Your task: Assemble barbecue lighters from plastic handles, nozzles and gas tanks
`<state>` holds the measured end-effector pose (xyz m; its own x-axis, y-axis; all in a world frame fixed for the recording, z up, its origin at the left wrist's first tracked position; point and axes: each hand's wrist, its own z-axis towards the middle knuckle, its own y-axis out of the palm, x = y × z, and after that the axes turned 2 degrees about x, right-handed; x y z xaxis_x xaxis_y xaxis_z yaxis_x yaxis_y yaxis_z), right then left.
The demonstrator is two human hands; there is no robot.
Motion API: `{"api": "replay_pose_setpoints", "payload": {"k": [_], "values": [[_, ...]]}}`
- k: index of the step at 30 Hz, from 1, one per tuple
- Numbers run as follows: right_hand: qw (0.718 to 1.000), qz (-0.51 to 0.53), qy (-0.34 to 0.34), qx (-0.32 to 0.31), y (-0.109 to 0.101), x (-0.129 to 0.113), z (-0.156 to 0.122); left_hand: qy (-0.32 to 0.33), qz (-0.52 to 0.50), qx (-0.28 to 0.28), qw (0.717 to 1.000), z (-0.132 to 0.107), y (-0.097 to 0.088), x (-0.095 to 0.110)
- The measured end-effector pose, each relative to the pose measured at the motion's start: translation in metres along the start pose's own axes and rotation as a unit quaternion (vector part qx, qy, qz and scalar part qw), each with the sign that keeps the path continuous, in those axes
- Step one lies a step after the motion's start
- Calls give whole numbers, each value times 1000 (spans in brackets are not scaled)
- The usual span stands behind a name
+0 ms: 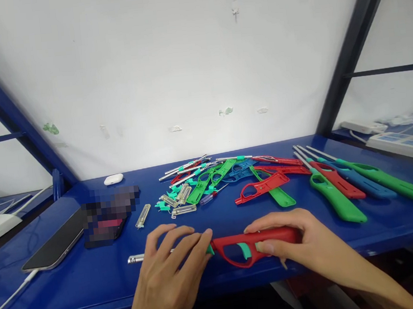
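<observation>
A red gas lighter [238,242] with a teal trigger lies sideways near the front edge of the blue table. My right hand [296,238] is closed round its red handle, thumb on the near side and fingers over the top. Over the metal barrel rests my left hand [174,266], fingers bent around it and fingertips by the teal collar. The barrel's tip [134,259] sticks out to the left; the rest of the barrel is mostly hidden. Beyond my hands lie clear fuel tanks [184,209], a small screwdriver [211,197] and a red half shell [265,187].
Several complete lighters [338,197] in green, red and blue lie at the right. Metal barrels [185,166] and coloured shells are heaped at the back middle. A phone [55,244] with a white cable and a white earbud case [113,179] are on the left.
</observation>
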<state>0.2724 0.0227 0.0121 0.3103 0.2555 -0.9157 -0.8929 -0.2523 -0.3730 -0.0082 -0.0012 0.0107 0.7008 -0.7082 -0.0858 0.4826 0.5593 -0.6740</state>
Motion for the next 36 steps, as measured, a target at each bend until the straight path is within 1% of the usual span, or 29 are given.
{"api": "replay_pose_setpoints", "payload": {"k": [2, 4, 7, 10, 14, 18, 23, 26, 30, 32, 34, 36], "values": [[1000, 8, 14, 4, 0, 1, 0, -28, 27, -7, 999, 1, -2, 1], [999, 15, 32, 0, 1, 1, -1, -40, 36, -25, 998, 1, -2, 0], [999, 24, 46, -14, 1, -3, 0, -28, 4, -26, 999, -1, -1, -3], [999, 23, 41, -21, 1, -6, -1, -18, -25, -21, 999, 0, -1, -6], [999, 20, 29, -22, 2, -7, -2, -11, 2, -27, 1000, 3, -3, -5], [1000, 15, 9, -15, 4, -6, -2, -1, -21, -32, 999, 1, -1, -4], [998, 45, -13, -34, 7, -5, -2, -3, -79, -40, 996, 2, -2, -2], [998, 37, -47, -27, 7, -2, -2, -12, -94, -42, 995, 5, -5, 0], [994, 7, -108, -17, 7, 2, -4, -17, -87, -48, 995, 6, -6, 3], [992, -7, -128, -8, 8, 2, -6, -10, -86, -36, 996, 6, -6, 3], [993, -15, -115, -1, 8, -1, -8, 12, -76, -15, 997, 7, -6, 0], [998, 21, -59, -30, 7, -5, -10, 41, -42, 5, 998, 8, -7, -4]]}}
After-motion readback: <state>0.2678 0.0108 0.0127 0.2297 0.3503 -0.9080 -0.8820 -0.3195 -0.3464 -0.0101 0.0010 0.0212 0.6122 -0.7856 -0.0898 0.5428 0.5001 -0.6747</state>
